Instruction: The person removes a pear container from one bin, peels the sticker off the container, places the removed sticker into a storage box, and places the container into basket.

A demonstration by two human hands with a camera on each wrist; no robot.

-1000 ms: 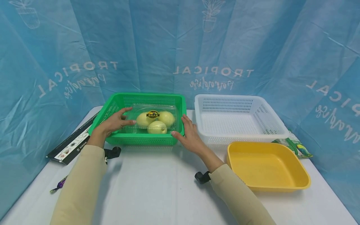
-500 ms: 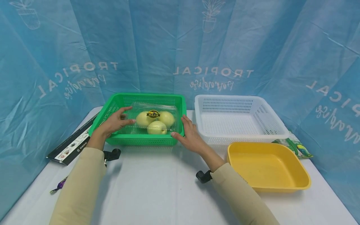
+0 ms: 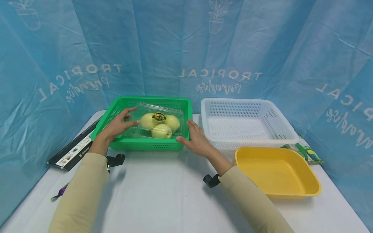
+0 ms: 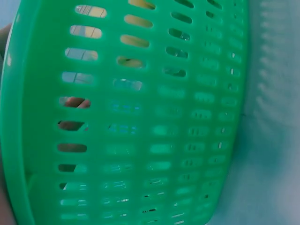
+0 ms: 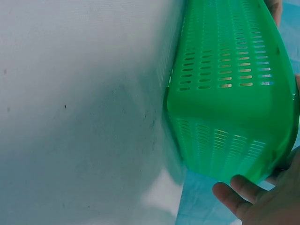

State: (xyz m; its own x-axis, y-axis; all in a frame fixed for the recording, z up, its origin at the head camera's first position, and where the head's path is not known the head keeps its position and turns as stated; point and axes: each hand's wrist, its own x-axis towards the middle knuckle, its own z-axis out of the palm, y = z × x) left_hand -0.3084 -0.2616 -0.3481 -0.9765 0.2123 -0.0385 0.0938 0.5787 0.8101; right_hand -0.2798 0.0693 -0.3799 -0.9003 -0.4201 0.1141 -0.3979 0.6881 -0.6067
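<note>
Left grip (image 3: 116, 127) looked clamped round one end of the box (image 3: 144, 109), tilted inside the green basket (image 3: 148, 144), while the right grip (image 3: 198, 138), spread apart, sat against the basket's corner (to stop it sliding, I figured).

Even light, soft shadows on the tabletop (image 3: 154, 194) – wrist views hazy, slightly blurred

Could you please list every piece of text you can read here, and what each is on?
"TROPICAL": mirror-reversed, three times on the blue sheet.
"Paradise": mirror-reversed script below each.
Clear container label: too small to read.
Black-and-white box: lettering too small to read.
Green packet: print too small to read.
</note>
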